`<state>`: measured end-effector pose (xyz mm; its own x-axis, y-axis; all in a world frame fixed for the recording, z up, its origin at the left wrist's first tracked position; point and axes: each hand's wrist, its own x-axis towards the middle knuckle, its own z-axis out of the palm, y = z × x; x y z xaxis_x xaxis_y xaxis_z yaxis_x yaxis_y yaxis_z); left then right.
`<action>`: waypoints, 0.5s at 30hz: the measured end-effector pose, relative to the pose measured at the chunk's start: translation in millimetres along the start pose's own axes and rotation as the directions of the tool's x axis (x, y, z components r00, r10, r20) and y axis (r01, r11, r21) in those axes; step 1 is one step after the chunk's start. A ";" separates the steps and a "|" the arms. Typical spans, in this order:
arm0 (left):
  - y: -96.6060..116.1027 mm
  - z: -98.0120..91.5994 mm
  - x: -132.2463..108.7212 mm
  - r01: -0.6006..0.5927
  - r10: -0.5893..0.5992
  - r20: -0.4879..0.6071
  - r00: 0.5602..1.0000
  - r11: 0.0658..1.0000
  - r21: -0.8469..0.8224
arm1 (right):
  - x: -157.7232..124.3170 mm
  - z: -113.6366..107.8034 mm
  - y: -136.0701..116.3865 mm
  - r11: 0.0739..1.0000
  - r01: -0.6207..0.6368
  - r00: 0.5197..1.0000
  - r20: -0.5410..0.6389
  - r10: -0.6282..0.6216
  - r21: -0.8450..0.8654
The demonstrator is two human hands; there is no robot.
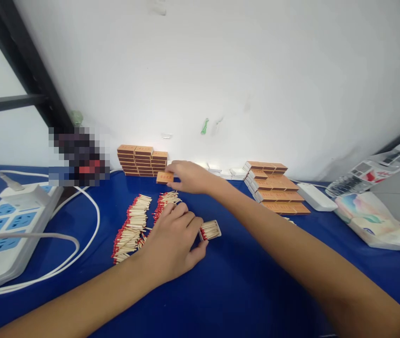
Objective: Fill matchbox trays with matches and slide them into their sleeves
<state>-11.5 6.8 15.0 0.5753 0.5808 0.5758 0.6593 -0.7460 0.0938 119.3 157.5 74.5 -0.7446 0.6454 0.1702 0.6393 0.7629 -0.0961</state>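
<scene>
My left hand [172, 241] is closed at the left end of a small white matchbox tray [211, 230], thumb at the near side and index finger at the far side. The tray is filled with red-tipped matches. Farther back, my right hand [191, 177] pinches an orange matchbox [165, 177] in front of a stack of matchboxes [142, 159] against the wall. Loose matches lie in a long row [133, 225] left of my left hand. A second pile of matches [165, 203] lies just beyond it, partly hidden by the fingers.
A stepped stack of orange matchboxes [277, 192] stands at the right, with white trays [237, 173] along the wall. A white power strip [24, 225] and cables [96, 211] occupy the left. A bottle [369, 173], tissue pack [372, 220] and white device [316, 197] lie right.
</scene>
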 end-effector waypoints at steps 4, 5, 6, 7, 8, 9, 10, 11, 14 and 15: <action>-4.4 -1.5 2.5 0.081 -0.080 -0.092 0.993 0.997 0.013 | -77.6 -12.7 30.0 0.988 -0.102 0.980 -0.159 0.119 0.113; -5.7 -2.5 3.4 0.101 -0.099 -0.106 0.989 0.995 0.014 | -98.7 -12.3 34.7 0.977 -0.124 0.972 -0.179 0.155 0.175; -6.9 -3.5 4.2 0.118 -0.115 -0.118 0.986 0.993 0.017 | -118.6 -10.8 37.7 0.961 -0.139 0.964 -0.189 0.186 0.237; -8.1 -4.7 5.0 0.135 -0.131 -0.129 0.983 0.991 0.025 | -136.7 -8.8 38.7 0.941 -0.159 0.955 -0.195 0.223 0.299; -9.3 -5.8 5.8 0.151 -0.144 -0.139 0.980 0.988 0.038 | -152.2 -6.7 38.0 0.919 -0.181 0.950 -0.179 0.255 0.351; -10.6 -6.8 6.5 0.164 -0.154 -0.149 0.977 0.985 0.054 | -164.6 -4.9 35.8 0.892 -0.198 0.947 -0.155 0.281 0.406; -11.8 -7.6 7.1 0.177 -0.165 -0.153 0.974 0.982 0.071 | -173.7 -3.8 32.5 0.871 -0.210 0.944 -0.140 0.299 0.444; -12.9 -8.2 7.6 0.188 -0.174 -0.152 0.973 0.979 0.081 | -179.5 -3.4 28.6 0.854 -0.211 0.945 -0.126 0.303 0.476; -15.8 -9.4 8.8 0.215 -0.202 -0.130 0.971 0.972 0.094 | -182.9 -5.7 18.0 0.828 -0.166 0.953 -0.131 0.275 0.535; -16.4 -9.7 9.2 0.217 -0.204 -0.128 0.971 0.972 0.096 | -181.7 -6.7 16.0 0.826 -0.145 0.955 -0.141 0.261 0.544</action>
<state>-21.7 21.2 26.6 0.3624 0.6743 0.6434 0.8116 -0.5678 0.1379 266.1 52.1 48.7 -0.5171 0.8102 0.2759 0.5323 0.5569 -0.6376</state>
